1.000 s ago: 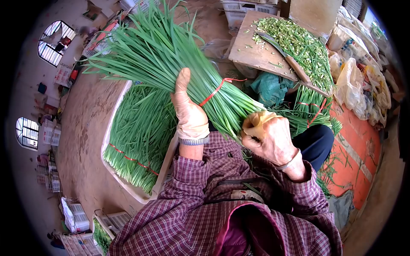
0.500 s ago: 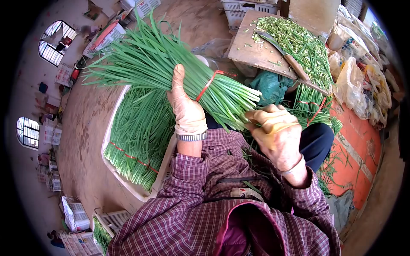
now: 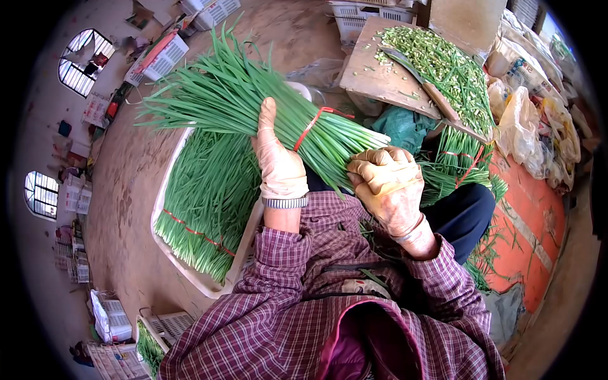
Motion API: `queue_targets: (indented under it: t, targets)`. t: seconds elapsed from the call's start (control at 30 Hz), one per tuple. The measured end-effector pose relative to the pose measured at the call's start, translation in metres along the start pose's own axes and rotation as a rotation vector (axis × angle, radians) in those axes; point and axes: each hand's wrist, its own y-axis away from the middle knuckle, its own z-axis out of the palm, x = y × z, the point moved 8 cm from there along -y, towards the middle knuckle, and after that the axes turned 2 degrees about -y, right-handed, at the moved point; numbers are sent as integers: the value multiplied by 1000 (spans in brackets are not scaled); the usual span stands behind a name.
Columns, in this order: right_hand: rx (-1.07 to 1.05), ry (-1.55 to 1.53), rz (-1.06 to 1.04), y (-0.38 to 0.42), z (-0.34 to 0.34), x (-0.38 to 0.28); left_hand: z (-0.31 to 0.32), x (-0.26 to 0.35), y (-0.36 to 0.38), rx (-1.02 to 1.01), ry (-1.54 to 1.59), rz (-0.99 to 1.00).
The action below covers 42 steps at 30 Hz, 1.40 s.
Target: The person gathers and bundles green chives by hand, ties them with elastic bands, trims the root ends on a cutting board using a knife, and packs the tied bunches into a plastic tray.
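Observation:
A large bundle of long green stalks [image 3: 253, 88] slants across the middle, its leafy ends at the upper left and its pale ends at the right. A red tie [image 3: 308, 128] circles the bundle. My left hand [image 3: 278, 158], in a thin glove, supports it from below, thumb up along the near side. My right hand [image 3: 387, 183], with coverings on its fingers, is closed at the pale lower ends. Its curled fingers touch the stalks; whether a single stalk is pinched in them is hidden.
Left of my lap, a white crate [image 3: 160, 190] holds more tied greens. At the upper right, a board [image 3: 373, 82] bears chopped pieces and a wooden-handled knife [image 3: 437, 98]. Plastic bags [image 3: 519, 126] lie beyond, near an orange sheet [image 3: 532, 221] with scraps.
My right hand has moved left and slightly up, closer in on the stalk ends. The bundle's leafy end has shifted a little to the right, while my left hand stays nearly in place.

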Motion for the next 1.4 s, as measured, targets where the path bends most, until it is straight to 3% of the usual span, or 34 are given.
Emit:
queue_targets:
  t: [0.23,0.37,0.43,0.5,0.57,0.6,0.7,0.97,1.03,1.1,1.17,1.23,1.27,1.37,1.4]
  targets:
    - [80,-221,-171,5,-5,-2,7,-2,6,-36,25,-88]
    - [-165,-321,-177,21,-16,-8,9,7,9,2,-3,-90]
    - [-410,-40,-175,33,-21,-13,10,9,11,8,-22,-73]
    - [-338,-314,-71,27,-31,-1,8,5,8,-2,-3,-71]
    - [-189,-176,-104,16,-34,5,10,6,9,-9,-20,-74]
    - [-136,-197,41,8,-36,16,11,5,9,-12,-18,-73]
    - [-54,-31,0,-15,-30,12,11,3,11,-16,-11,-62]
    - [-98,180,-132,-18,-2,9,15,4,12,-51,-29,-42]
    - [-205,147,-110,-11,-3,17,11,0,9,-45,-28,-42]
    - [-235,-37,-292,1,-11,11,8,-2,9,-38,-27,-45]
    - [-250,-29,-64,11,-29,17,21,-3,12,-182,55,-145]
    - [-358,-92,-165,32,-31,26,15,-6,4,-175,44,-121]
    - [-403,-2,-4,34,-33,35,8,-14,1,-160,55,-135]
    - [-275,-203,121,13,-52,46,5,-29,5,-156,-50,-101]
    - [-136,-283,169,2,-55,50,10,-31,13,-138,-73,-74]
